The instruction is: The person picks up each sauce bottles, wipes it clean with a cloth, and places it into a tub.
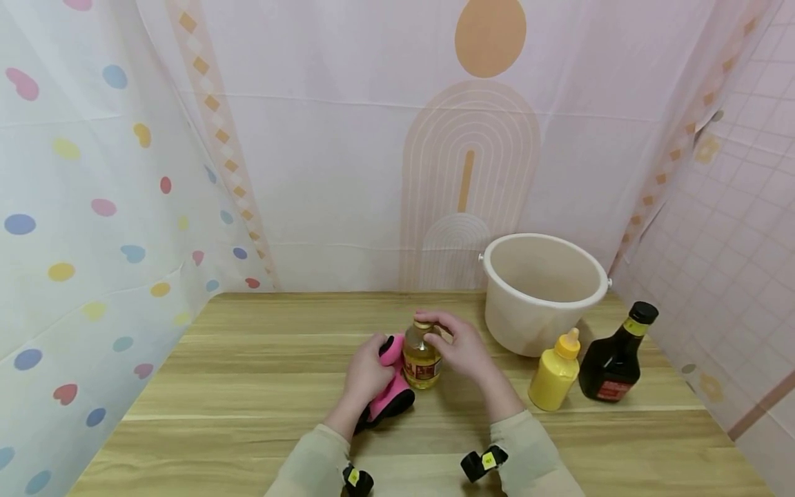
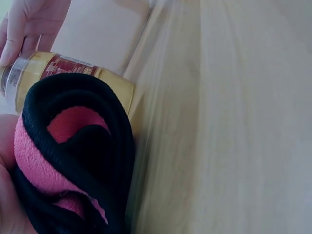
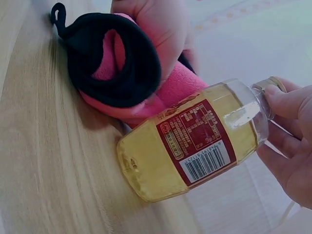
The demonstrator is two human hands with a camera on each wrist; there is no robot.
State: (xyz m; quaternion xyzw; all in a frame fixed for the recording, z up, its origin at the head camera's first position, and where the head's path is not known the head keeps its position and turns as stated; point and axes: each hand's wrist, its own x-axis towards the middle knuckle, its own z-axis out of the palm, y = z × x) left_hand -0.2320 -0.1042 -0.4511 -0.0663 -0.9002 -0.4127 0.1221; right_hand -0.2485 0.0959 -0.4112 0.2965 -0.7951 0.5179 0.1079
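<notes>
My left hand (image 1: 366, 373) grips a bunched pink cloth (image 1: 393, 395) with black edging, which touches or nearly touches the side of a glass bottle (image 1: 422, 359) of yellow liquid. The bottle stands upright on the table, with a gold cap and a red label that carries a barcode in the right wrist view. Around the cap and neck, my right hand (image 1: 462, 348) holds it with thumb and fingers. In the left wrist view the folded cloth (image 2: 36, 161) covers part of the bottle. A small black loop hangs off the cloth (image 3: 168, 92) in the right wrist view.
To the right stand a yellow squeeze bottle (image 1: 551, 379) and a dark sauce bottle (image 1: 611, 366) with a black cap. Behind them is a cream bucket (image 1: 522, 324). The wooden table (image 1: 261, 366) ends at a patterned curtain (image 1: 335, 172) at the back.
</notes>
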